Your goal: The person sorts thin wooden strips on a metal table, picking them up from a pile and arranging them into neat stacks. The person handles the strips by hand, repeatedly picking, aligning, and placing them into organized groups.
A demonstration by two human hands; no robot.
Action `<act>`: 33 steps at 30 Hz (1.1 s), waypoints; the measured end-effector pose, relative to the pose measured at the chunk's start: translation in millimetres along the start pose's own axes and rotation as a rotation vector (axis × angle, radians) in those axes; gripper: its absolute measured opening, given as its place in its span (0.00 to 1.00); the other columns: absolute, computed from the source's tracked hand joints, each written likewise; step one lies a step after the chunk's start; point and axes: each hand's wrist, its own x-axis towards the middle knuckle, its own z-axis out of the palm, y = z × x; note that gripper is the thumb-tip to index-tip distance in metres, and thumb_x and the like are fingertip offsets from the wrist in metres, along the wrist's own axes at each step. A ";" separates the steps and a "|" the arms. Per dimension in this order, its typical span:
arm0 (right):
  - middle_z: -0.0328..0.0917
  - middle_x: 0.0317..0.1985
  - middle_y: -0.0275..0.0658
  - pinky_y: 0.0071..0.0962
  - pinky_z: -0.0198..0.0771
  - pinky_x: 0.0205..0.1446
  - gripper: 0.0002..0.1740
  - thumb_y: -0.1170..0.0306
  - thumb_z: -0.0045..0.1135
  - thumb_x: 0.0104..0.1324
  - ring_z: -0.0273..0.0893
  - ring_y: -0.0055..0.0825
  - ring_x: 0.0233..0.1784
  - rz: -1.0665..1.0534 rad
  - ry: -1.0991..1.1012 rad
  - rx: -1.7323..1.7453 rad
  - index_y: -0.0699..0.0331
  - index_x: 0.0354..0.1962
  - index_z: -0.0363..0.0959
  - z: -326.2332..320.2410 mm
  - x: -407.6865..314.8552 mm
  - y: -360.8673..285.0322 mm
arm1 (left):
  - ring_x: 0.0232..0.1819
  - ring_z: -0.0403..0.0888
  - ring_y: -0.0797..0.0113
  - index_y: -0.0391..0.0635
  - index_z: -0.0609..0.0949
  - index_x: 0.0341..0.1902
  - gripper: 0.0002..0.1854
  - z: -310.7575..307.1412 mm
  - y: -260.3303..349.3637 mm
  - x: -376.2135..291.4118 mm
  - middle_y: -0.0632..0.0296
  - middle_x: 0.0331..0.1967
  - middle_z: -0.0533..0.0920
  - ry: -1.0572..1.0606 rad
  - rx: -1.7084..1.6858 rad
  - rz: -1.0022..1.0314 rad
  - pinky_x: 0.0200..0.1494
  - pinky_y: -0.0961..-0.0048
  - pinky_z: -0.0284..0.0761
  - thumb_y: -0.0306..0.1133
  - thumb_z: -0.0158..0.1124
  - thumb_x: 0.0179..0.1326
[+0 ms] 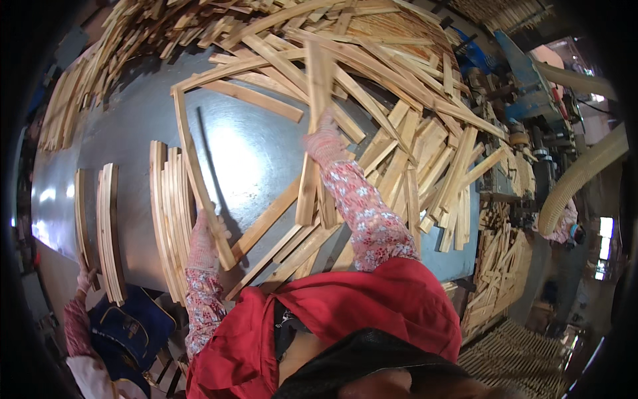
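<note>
My left hand [203, 240], in a pale knitted glove, grips the near part of a long narrow wooden strip [185, 137]. The strip is held at a slant over the metal tabletop [234, 129], casting a dark shadow. My right hand [326, 143], gloved too and slightly blurred, is closed around a wooden slat [317, 75] that points away from me. Other loose slats [398, 154] lie crossed under and beyond that hand. Just left of my left hand, several strips [172, 219] lie side by side in a bundle.
A tangled heap of wood [379, 30] covers the far side. At left, a co-worker's hand [85, 277] touches a strip [81, 214] beside a small stack [109, 229]. Machinery [528, 90] and a ribbed hose [578, 179] stand at right, with piled wood [503, 269] nearer.
</note>
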 end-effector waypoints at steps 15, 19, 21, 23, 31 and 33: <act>0.77 0.43 0.42 0.28 0.76 0.43 0.42 0.57 0.71 0.61 0.78 0.30 0.39 0.240 -0.887 1.487 0.74 0.64 0.66 75.2 -193.3 134.8 | 0.43 0.86 0.61 0.34 0.73 0.65 0.31 -37.5 -57.3 7.1 0.51 0.48 0.84 0.151 0.302 0.004 0.44 0.67 0.86 0.39 0.72 0.65; 0.81 0.42 0.42 0.30 0.80 0.46 0.41 0.56 0.76 0.56 0.82 0.33 0.41 0.268 -0.887 1.299 0.71 0.60 0.72 56.7 -209.5 125.6 | 0.35 0.85 0.65 0.37 0.75 0.64 0.25 -1.3 -29.7 -59.2 0.56 0.43 0.85 0.008 0.052 0.057 0.37 0.70 0.83 0.34 0.67 0.66; 0.82 0.40 0.42 0.31 0.81 0.42 0.39 0.56 0.76 0.56 0.83 0.34 0.38 0.171 -0.865 1.174 0.71 0.58 0.73 56.7 -206.8 131.2 | 0.37 0.85 0.64 0.36 0.69 0.73 0.35 -11.1 -38.4 -66.9 0.54 0.45 0.83 -0.111 0.060 0.115 0.39 0.67 0.87 0.30 0.69 0.63; 0.82 0.39 0.42 0.30 0.81 0.34 0.32 0.61 0.74 0.59 0.82 0.33 0.32 0.102 -0.837 1.094 0.70 0.56 0.74 55.1 -192.4 129.6 | 0.38 0.84 0.65 0.38 0.64 0.78 0.41 -15.1 -43.7 -78.9 0.52 0.48 0.84 -0.061 0.160 0.181 0.42 0.70 0.86 0.29 0.69 0.61; 0.83 0.35 0.41 0.24 0.82 0.31 0.29 0.70 0.76 0.58 0.82 0.28 0.29 -0.051 -0.469 0.676 0.70 0.55 0.75 -70.1 -92.2 79.4 | 0.62 0.78 0.52 0.45 0.79 0.64 0.28 -91.2 -10.0 -141.1 0.52 0.58 0.81 -0.029 1.490 0.484 0.65 0.60 0.73 0.37 0.71 0.59; 0.85 0.36 0.41 0.28 0.84 0.33 0.33 0.74 0.75 0.58 0.84 0.30 0.32 -0.138 -0.394 0.627 0.68 0.60 0.72 -93.6 -82.4 70.4 | 0.67 0.73 0.50 0.48 0.81 0.59 0.25 -94.7 1.1 -143.8 0.53 0.63 0.78 -0.178 1.744 0.699 0.69 0.58 0.69 0.37 0.72 0.57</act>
